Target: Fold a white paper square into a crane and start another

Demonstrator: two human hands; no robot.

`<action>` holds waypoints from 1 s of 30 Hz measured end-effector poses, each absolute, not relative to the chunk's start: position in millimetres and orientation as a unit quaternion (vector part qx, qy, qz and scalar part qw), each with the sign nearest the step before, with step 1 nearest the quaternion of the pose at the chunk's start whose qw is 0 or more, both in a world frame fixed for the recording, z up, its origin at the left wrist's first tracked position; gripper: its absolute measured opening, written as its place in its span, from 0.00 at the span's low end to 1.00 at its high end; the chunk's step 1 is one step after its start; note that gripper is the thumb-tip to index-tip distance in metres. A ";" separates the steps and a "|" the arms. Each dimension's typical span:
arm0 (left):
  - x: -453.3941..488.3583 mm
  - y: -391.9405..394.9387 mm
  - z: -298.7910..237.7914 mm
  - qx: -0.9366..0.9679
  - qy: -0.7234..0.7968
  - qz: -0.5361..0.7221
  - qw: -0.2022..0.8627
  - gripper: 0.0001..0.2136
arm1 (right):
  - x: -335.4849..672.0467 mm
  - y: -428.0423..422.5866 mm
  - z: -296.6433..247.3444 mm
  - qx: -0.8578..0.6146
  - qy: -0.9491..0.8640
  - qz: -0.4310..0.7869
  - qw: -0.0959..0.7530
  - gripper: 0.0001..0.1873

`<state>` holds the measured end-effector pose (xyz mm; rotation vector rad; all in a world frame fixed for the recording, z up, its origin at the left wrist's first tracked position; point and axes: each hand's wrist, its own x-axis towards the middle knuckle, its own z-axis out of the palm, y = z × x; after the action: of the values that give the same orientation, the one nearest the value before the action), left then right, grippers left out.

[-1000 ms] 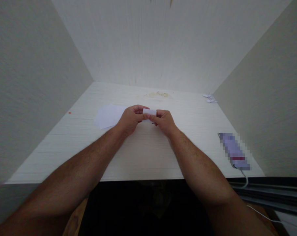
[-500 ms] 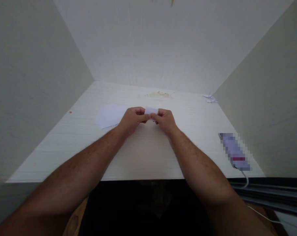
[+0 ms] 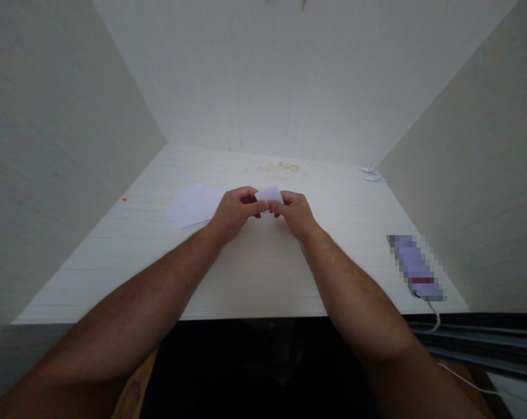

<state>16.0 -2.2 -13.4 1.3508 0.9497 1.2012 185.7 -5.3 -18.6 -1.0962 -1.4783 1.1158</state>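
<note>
Pinches small white paper (image 3: 269, 193), perhaps folded, between left hand (image 3: 236, 210) and right hand (image 3: 297, 213), close together over the white tabletop (image 3: 255, 273), and risks a skewed crease or tear from uneven pressure!

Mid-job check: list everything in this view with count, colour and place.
small paper: one, white, held between both hands
paper sheets: count unclear, white, left of the hands
paper pieces: count unclear, white, back right corner
pixelated object: one, mostly purplish, tabletop's right side
cable: at least one, white, lower right
spot: one, orange-red, tabletop's left edge
stain: one patch, brownish, tabletop's back
tabletop: one, white, below hands
walls: three, greyish, left, back, right
left-hand grip: one, bare, paper's left
right-hand grip: one, bare, paper's right
forearms: two, bare, from lower corners
</note>
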 end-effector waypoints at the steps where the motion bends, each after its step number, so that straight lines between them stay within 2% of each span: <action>1: 17.1 -2.5 -14.1 0.558 0.387 0.516 0.522 0.10 | 184.1 -5.0 -19.7 -0.442 -0.594 0.462 0.489 0.14; 17: 22.8 -6.2 -5.9 0.498 0.383 0.567 0.532 0.15 | 178.5 -6.3 -23.1 -0.429 -0.611 0.444 0.496 0.16; 30: 24.2 -5.9 -4.4 0.466 0.371 0.593 0.542 0.13 | 178.7 -7.4 -18.5 -0.423 -0.613 0.445 0.498 0.21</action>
<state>24.2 -5.9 -4.4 1.1078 0.8804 1.4093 178.7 -7.4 -18.5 -1.0235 -1.4828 1.0782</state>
